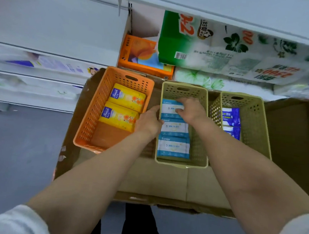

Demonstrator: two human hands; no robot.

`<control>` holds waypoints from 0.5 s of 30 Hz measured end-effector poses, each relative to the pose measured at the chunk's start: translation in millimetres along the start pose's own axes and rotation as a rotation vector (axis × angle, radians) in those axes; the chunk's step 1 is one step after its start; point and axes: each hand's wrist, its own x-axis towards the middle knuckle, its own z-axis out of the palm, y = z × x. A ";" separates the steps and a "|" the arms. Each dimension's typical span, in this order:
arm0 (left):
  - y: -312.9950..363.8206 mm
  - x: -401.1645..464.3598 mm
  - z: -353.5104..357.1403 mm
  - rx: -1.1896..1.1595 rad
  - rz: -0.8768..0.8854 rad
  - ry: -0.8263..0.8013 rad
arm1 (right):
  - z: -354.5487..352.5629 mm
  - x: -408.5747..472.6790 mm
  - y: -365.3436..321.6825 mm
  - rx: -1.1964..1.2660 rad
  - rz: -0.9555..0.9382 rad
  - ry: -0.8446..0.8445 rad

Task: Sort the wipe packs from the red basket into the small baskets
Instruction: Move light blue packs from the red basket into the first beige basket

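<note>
Three small baskets stand side by side on a cardboard box (163, 180). The orange basket (86, 126) on the left holds two yellow wipe packs (126, 97). The middle beige basket (197, 153) holds three white-and-blue wipe packs in a row. My right hand (191, 109) grips the farthest white-and-blue pack (169, 109) inside that basket. My left hand (148, 121) rests at the middle basket's left wall, fingers touching the same pack's left edge. The right beige basket (256, 125) holds dark blue wipe packs (230, 116). The red basket is out of view.
Behind the baskets, white shelves carry an orange tissue package (142, 55) and large green-and-white paper roll packs (211, 47). The cardboard box's flap (293, 131) rises at the right. Grey floor (17, 152) lies to the left and below.
</note>
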 end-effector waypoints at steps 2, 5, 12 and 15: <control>1.8 -8.4 -15.1 0.008 0.040 -0.076 | -17.4 -13.8 -9.3 0.043 0.015 0.030; -1.5 -25.2 -56.4 0.049 0.093 -0.140 | -47.0 -38.5 -32.0 0.055 0.026 0.034; -70.5 -85.9 -221.6 0.174 0.282 0.086 | -100.4 -116.1 -138.6 -0.021 -0.033 0.243; -126.4 -120.6 -299.7 0.286 0.349 0.251 | -103.5 -156.1 -202.7 -0.017 -0.109 0.382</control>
